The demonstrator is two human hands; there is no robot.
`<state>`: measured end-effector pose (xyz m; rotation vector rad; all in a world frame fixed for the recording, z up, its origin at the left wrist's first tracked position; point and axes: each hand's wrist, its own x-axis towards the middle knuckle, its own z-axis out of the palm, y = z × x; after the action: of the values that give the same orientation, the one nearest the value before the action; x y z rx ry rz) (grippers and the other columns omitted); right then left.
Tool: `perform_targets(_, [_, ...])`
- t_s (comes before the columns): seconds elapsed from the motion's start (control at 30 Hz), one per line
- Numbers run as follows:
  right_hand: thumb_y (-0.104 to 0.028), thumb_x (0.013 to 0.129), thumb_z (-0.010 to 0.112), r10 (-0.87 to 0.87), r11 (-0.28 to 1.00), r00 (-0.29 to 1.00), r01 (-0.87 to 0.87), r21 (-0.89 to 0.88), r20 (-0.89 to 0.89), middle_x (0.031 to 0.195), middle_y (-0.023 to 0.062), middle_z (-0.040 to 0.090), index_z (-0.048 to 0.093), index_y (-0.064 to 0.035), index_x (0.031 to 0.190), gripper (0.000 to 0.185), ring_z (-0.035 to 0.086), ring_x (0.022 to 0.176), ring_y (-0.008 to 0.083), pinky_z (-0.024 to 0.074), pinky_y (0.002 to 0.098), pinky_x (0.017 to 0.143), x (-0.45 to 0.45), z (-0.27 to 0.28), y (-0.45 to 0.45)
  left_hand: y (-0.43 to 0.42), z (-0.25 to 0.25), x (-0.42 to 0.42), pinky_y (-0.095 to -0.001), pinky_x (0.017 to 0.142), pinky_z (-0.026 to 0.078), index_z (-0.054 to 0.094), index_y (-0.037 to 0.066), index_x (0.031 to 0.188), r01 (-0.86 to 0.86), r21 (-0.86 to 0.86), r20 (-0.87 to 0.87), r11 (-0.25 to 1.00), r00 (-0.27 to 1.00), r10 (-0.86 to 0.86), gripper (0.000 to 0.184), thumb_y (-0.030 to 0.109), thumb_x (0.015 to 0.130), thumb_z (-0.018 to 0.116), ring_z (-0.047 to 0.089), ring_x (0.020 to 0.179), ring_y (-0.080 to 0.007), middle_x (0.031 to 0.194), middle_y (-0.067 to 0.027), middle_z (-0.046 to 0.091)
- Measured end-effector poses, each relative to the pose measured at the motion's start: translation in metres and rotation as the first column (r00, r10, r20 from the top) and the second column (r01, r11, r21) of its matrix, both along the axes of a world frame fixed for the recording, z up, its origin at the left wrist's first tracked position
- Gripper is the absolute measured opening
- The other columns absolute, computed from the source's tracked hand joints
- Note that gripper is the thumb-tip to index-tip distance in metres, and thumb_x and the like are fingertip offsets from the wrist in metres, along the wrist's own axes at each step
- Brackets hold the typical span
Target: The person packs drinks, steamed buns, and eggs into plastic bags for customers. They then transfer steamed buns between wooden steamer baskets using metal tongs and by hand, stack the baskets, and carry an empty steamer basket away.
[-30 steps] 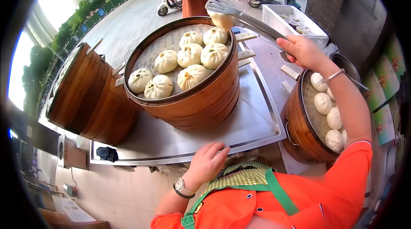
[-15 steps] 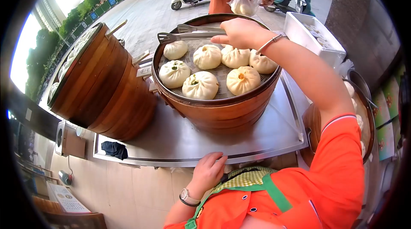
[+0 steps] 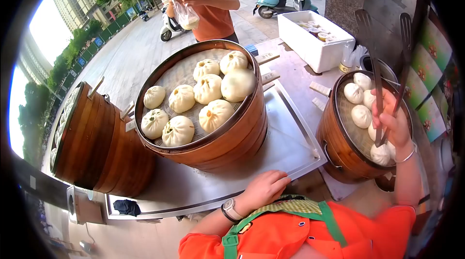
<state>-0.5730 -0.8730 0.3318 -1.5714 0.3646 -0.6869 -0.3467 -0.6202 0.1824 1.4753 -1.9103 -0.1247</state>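
Observation:
My right hand (image 3: 391, 119) grips metal tongs (image 3: 372, 60) whose arms point up and stand apart, with nothing between them. It is over the right steamer (image 3: 334, 133), which holds several small white buns (image 3: 361, 116). In the middle stands a large round bamboo steamer (image 3: 227, 150) with several pleated buns (image 3: 178, 130) on its mesh liner. My left hand (image 3: 266, 188) rests near the front edge of the metal table (image 3: 193, 193), its fingers loosely together and bent, with no object visible in it.
A tilted-looking stack of steamers (image 3: 106, 147) stands at the left. A dark cloth (image 3: 127, 207) lies at the table's front left. Behind the table a person (image 3: 213, 7) holds a phone and a plastic bag (image 3: 186, 15). A white foam box (image 3: 312, 41) sits at the back right.
My right hand has moved with the tongs from above the middle steamer to the right steamer, and the tongs now point up. The view has shifted. The person behind holds the bag further left.

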Motion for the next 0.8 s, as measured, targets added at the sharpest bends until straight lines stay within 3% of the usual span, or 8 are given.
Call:
perform_targets(0.1, [-0.028,0.072,0.069,-0.321,0.924,0.936,0.277,-0.263,-0.143,0.082,0.0026,0.048,0.036,-0.0004,0.126,0.069,0.049,0.07,0.0062,0.0431,0.0192,0.06,-0.088,-0.009,-0.018,-0.026,0.002,-0.018,-0.0373,0.067,0.047,0.058,0.004,0.097,0.125,-0.006,-0.03,0.992,0.992,-0.125,0.027,0.004,0.071,0.063,0.057,0.082,-0.029,0.095,-0.0117,0.058])
perform_targets(0.17, [-0.027,0.072,0.07,-0.631,0.725,0.749,0.475,-0.499,-0.203,0.084,0.0036,0.051,0.039,-0.0024,0.127,0.068,0.051,0.078,0.0099,0.0455,0.0216,0.065,-0.145,-0.018,-0.024,-0.038,0.005,-0.032,-0.0367,0.068,0.047,0.058,0.004,0.098,0.135,0.008,-0.005,0.991,0.991,-0.135,0.028,0.003,0.07,0.063,0.057,0.083,-0.0287,0.095,-0.0115,0.058])
perform_targets(0.23, [-0.027,0.071,0.071,-0.794,0.539,0.543,0.421,-0.729,-0.273,0.092,0.0094,0.055,0.042,-0.0018,0.125,0.067,0.055,0.085,0.0195,0.0468,0.0287,0.073,-0.184,-0.005,-0.016,-0.049,0.002,-0.043,-0.0371,0.07,0.047,0.057,0.004,0.098,0.166,0.055,0.021,0.985,0.986,-0.167,0.03,0.002,0.069,0.062,0.056,0.086,-0.0292,0.097,-0.0109,0.057])
perform_targets(0.3, [-0.032,0.067,0.073,-0.855,0.491,0.26,0.123,-0.863,-0.449,0.101,0.0164,0.057,0.044,-0.0002,0.122,0.07,0.056,0.091,0.029,0.0452,0.0344,0.079,-0.228,0.01,-0.012,-0.061,0.0,-0.054,-0.0374,0.07,0.047,0.058,0.004,0.096,0.177,0.065,0.037,0.982,0.983,-0.179,0.029,0.0,0.068,0.062,0.057,0.085,-0.0293,0.095,-0.0108,0.058])
perform_targets(0.4, [-0.031,0.065,0.073,-0.758,0.652,0.057,0.086,-0.753,-0.65,0.102,0.0196,0.058,0.046,-0.0001,0.12,0.069,0.055,0.094,0.0335,0.0443,0.0371,0.08,-0.26,0.026,0.0,-0.074,-0.004,-0.068,-0.0372,0.07,0.047,0.059,0.003,0.093,0.178,0.068,0.057,0.982,0.982,-0.182,0.026,-0.001,0.067,0.062,0.057,0.084,-0.0291,0.093,-0.0105,0.059])
perform_targets(0.57, [-0.025,0.061,0.076,-0.804,0.57,0.107,-0.138,-0.81,-0.585,0.095,0.0177,0.059,0.05,-0.0031,0.115,0.064,0.056,0.088,0.0329,0.0445,0.0382,0.075,-0.276,0.012,0.007,-0.096,-0.003,-0.087,-0.0364,0.07,0.047,0.06,0.003,0.092,0.23,0.101,0.04,0.968,0.971,-0.235,0.026,-0.002,0.067,0.062,0.057,0.084,-0.0288,0.093,-0.0105,0.059])
perform_targets(0.67, [-0.028,0.059,0.076,-0.722,0.685,-0.076,-0.22,-0.694,-0.688,0.084,0.0126,0.06,0.05,-0.0047,0.113,0.065,0.058,0.083,0.0319,0.0457,0.0399,0.067,-0.254,0.004,-0.002,-0.104,-0.002,-0.093,-0.0364,0.07,0.047,0.06,0.003,0.093,0.281,0.078,0.055,0.956,0.957,-0.286,0.027,-0.003,0.067,0.062,0.057,0.084,-0.0285,0.092,-0.0104,0.058])
perform_targets(0.8, [-0.027,0.06,0.076,-0.762,0.629,-0.057,-0.305,-0.715,-0.645,0.082,0.0119,0.061,0.051,-0.0051,0.109,0.059,0.058,0.081,0.0321,0.046,0.0395,0.064,-0.247,0.005,-0.009,-0.106,-0.002,-0.095,-0.036,0.069,0.048,0.06,0.003,0.092,0.289,0.092,0.047,0.953,0.955,-0.294,0.026,-0.003,0.067,0.062,0.058,0.083,-0.0285,0.091,-0.0104,0.059])
